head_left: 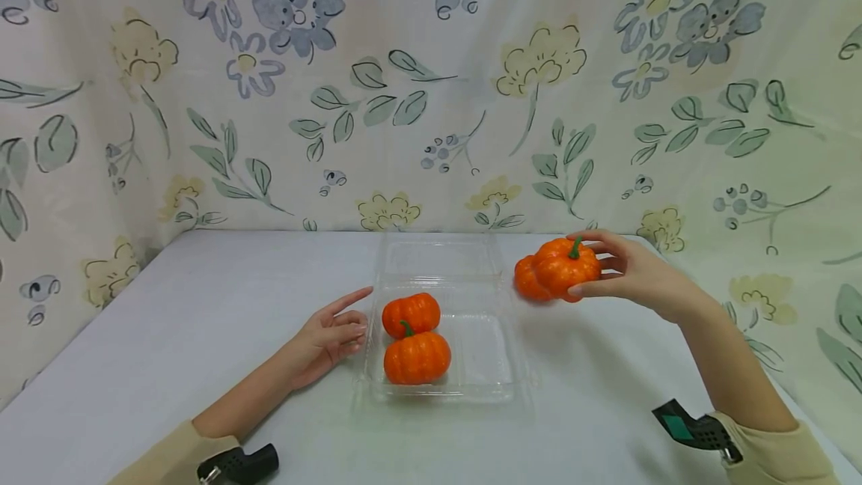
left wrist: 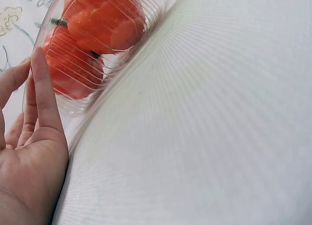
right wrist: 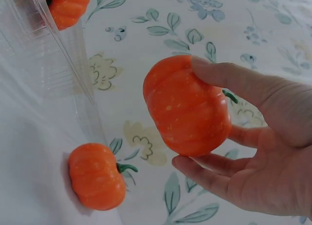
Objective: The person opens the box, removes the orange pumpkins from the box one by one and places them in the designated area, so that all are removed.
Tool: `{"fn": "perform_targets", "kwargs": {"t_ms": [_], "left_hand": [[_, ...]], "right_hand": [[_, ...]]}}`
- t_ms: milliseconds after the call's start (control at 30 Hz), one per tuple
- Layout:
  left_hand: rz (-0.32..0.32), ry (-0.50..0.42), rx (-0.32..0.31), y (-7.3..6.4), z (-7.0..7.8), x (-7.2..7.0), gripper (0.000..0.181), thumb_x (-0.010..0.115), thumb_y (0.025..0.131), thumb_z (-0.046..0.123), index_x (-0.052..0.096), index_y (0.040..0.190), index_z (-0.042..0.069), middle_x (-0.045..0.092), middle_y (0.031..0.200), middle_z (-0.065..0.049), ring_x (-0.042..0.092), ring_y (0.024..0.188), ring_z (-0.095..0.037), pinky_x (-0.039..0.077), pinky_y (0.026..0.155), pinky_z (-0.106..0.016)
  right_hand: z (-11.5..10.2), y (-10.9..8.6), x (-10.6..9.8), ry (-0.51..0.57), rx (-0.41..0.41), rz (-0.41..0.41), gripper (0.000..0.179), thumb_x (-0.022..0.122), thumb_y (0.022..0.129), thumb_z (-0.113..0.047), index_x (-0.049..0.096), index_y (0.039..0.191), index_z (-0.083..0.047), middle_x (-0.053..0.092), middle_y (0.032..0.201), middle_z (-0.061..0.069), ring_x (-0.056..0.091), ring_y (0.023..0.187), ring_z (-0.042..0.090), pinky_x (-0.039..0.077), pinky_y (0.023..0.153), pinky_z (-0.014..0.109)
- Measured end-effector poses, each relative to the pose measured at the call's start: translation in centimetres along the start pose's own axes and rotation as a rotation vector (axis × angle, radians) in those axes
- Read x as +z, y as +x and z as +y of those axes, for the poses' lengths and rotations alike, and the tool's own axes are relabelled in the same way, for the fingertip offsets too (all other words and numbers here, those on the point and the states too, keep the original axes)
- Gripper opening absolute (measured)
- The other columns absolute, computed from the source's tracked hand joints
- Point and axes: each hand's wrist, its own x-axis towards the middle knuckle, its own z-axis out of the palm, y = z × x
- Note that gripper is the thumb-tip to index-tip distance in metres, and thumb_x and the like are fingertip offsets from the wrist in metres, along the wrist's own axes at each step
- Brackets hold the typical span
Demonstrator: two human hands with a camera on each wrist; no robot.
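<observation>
My right hand point(head_left: 636, 275) grips a small orange pumpkin point(head_left: 567, 268) with a green stem, thumb on one side and fingers on the other. The right wrist view shows this pumpkin point(right wrist: 187, 105) raised off the table. A second pumpkin point(right wrist: 97, 176) lies on the table, partly hidden behind the held one in the head view. Two more pumpkins, a front one point(head_left: 417, 358) and a back one point(head_left: 412, 313), sit in the left half of a clear plastic box point(head_left: 488, 354). My left hand point(head_left: 330, 339) is at the box's left side, index finger extended, fingertips at its wall point(left wrist: 58, 105).
The box's clear lid point(head_left: 438, 257) lies folded back behind it on the white table point(head_left: 256, 283). A floral curtain point(head_left: 431, 96) hangs along the table's back edge. Dark straps point(head_left: 700, 429) circle both wrists over beige sleeves.
</observation>
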Motion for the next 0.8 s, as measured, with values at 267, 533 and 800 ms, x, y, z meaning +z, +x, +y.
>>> {"fn": "perform_targets", "kwargs": {"t_ms": [267, 533, 800], "left_hand": [[-0.009, 0.005, 0.009, 0.1, 0.0, 0.0, 0.062, 0.055, 0.106, -0.001, 0.036, 0.163, 0.014, 0.066, 0.102, 0.004, 0.068, 0.085, -0.008, 0.06, 0.084, -0.019], [-0.024, 0.0, 0.012, 0.1, 0.0, -0.1, 0.062, 0.055, 0.106, -0.002, 0.036, 0.163, 0.014, 0.066, 0.103, 0.004, 0.068, 0.086, -0.007, 0.061, 0.085, -0.019], [-0.035, -0.006, 0.019, 0.1, -0.2, -0.3, 0.062, 0.054, 0.106, -0.002, 0.036, 0.163, 0.015, 0.066, 0.103, 0.004, 0.067, 0.086, -0.008, 0.06, 0.085, -0.019]], "right_hand": [[0.7, 0.3, -0.4, -0.017, 0.015, 0.032, 0.079, 0.082, 0.093, -0.023, 0.041, 0.158, -0.004, 0.048, 0.152, 0.028, 0.06, 0.129, 0.044, 0.06, 0.098, 0.048], [1.5, 0.6, -0.9, -0.037, 0.06, 0.07, 0.086, 0.081, 0.095, -0.026, 0.033, 0.161, -0.001, 0.043, 0.155, 0.032, 0.054, 0.134, 0.051, 0.055, 0.104, 0.061], [2.4, 0.8, -1.1, -0.037, 0.112, 0.107, 0.092, 0.081, 0.095, -0.031, 0.027, 0.165, -0.004, 0.039, 0.158, 0.032, 0.047, 0.139, 0.054, 0.05, 0.107, 0.067]]}}
